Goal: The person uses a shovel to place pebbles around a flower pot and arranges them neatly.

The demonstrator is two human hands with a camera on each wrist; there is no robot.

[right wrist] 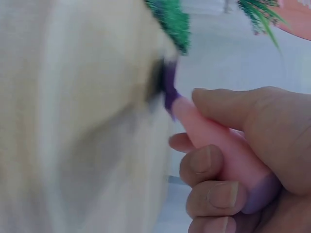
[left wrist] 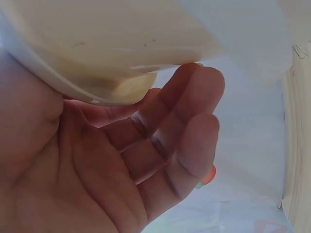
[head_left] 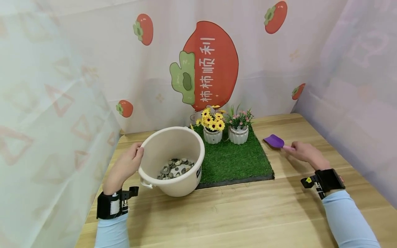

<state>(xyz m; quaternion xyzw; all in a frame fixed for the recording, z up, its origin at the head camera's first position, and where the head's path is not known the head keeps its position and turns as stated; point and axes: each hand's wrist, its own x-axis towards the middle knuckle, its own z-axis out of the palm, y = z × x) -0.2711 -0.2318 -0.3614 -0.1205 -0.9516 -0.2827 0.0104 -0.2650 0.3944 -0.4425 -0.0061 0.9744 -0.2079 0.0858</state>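
With the left hand (head_left: 124, 167), gripping one cream bucket (head_left: 176, 187) by the rim, with many pebbles (head_left: 165, 171) inside, left of one grass mat (head_left: 232, 165)! With the right hand (head_left: 305, 153), holding one purple scoop (head_left: 275, 141) by its handle (right wrist: 214, 138), right of two white pots (head_left: 238, 136): one with yellow flowers (head_left: 212, 125), one with pink flowers (head_left: 240, 120).

Before me: wood-grain table (head_left: 214, 220); behind it, white fabric backdrop (head_left: 263, 62) printed with orange-red persimmons (head_left: 221, 65). To my left, pale hanging (head_left: 34, 179) with faint red triangles (head_left: 59, 100).
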